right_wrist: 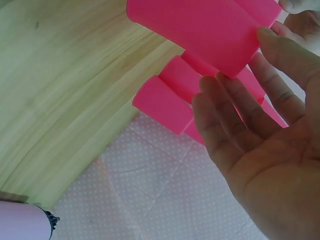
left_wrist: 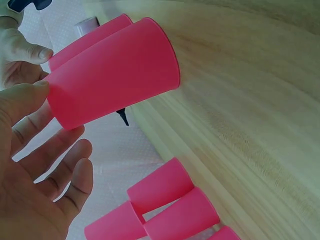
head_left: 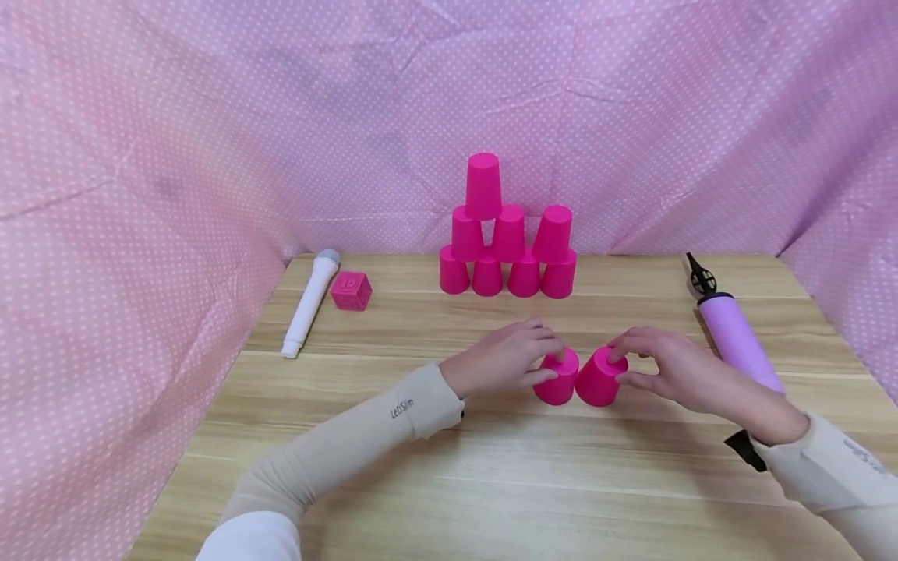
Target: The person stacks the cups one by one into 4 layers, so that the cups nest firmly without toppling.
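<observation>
Two upside-down pink cups stand side by side in front of me in the head view. My left hand [head_left: 507, 355] pinches the left cup [head_left: 556, 388] near its raised base, thumb on the near side. The right cup [head_left: 595, 386] is gripped the same way by my right hand [head_left: 675, 368]. Behind them rises a stack of upside-down pink cups: several in the bottom row [head_left: 487, 279], three in the middle row [head_left: 508, 235], and a single top cup [head_left: 484, 187] above the left pair. In the left wrist view, the left cup [left_wrist: 117, 75] partly hides the right one.
At the table's left lie a white microphone [head_left: 310, 305] and a pink embossed cube [head_left: 351, 291]. A purple hand pump [head_left: 738, 339] with a black nozzle lies at the right, close behind my right wrist. Pink dotted cloth [head_left: 393, 117] hangs behind the wooden table [head_left: 491, 483].
</observation>
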### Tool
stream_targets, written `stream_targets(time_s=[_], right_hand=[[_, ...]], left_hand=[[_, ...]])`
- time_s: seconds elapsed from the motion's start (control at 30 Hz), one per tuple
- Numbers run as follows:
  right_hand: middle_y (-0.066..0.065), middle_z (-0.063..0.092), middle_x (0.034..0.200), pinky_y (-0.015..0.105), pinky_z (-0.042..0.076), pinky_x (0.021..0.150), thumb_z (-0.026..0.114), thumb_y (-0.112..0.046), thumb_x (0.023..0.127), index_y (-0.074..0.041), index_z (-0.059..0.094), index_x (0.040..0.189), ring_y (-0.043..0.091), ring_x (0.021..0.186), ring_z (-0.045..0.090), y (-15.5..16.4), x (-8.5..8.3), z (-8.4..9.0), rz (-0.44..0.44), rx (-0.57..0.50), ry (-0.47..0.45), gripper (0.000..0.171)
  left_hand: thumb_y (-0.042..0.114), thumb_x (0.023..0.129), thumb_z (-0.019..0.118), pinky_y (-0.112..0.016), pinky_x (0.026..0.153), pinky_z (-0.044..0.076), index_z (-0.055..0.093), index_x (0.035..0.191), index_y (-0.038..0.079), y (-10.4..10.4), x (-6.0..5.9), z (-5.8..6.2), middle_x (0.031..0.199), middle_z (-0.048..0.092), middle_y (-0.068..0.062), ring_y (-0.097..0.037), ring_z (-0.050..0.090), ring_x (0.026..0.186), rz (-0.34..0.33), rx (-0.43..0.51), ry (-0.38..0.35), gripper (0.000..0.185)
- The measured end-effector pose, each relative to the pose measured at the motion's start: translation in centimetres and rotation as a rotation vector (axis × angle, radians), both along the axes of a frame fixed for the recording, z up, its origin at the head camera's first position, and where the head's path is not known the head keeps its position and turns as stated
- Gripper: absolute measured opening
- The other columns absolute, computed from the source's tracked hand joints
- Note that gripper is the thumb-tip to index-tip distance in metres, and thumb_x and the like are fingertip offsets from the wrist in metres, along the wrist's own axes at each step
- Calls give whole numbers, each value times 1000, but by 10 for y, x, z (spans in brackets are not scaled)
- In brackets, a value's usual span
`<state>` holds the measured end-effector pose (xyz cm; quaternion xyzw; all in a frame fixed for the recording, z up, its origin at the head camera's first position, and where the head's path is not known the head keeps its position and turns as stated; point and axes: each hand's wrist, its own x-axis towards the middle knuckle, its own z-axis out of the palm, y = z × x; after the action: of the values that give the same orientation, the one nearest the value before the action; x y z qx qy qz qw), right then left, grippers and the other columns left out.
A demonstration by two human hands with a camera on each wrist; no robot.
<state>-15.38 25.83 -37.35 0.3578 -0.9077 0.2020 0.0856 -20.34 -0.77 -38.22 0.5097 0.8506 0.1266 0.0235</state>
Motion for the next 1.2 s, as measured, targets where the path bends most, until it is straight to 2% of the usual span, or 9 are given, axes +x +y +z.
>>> stream_targets(time_s=[0.5, 0.97, 1.1, 1.2], right_hand=[[-11, 63, 93, 35, 52, 71, 84, -13, 68, -21, 68, 89, 12, 84, 62, -6, 2, 1, -79, 13, -46, 28], [-9, 64, 97, 35, 53, 72, 85, -13, 68, -22, 66, 90, 12, 88, 63, -6, 3, -4, -53, -2, 5, 30], [-8, 64, 97, 34, 53, 72, 85, -12, 68, -20, 66, 91, 12, 87, 63, -6, 3, -3, -29, -13, 29, 31], [-7, 64, 96, 32, 52, 70, 84, -10, 68, -18, 65, 91, 11, 85, 62, -7, 0, 4, -2, -34, 52, 31]], left_hand=[[32, 83, 73, -15, 87, 39, 63, 116, 18, 3, 4, 0, 118, 56, 4, -7, 43, 105, -3, 18, -9, 38], [33, 83, 73, -16, 90, 39, 63, 116, 19, -1, 6, -1, 117, 54, 5, -7, 43, 108, 8, 25, -19, 38], [33, 84, 71, -18, 93, 38, 62, 117, 20, -6, 5, 1, 117, 54, 5, -7, 45, 110, 19, 54, -29, 37], [31, 86, 70, -16, 90, 39, 62, 114, 20, -11, 2, 5, 113, 54, 7, -5, 47, 106, 21, 106, -29, 31]])
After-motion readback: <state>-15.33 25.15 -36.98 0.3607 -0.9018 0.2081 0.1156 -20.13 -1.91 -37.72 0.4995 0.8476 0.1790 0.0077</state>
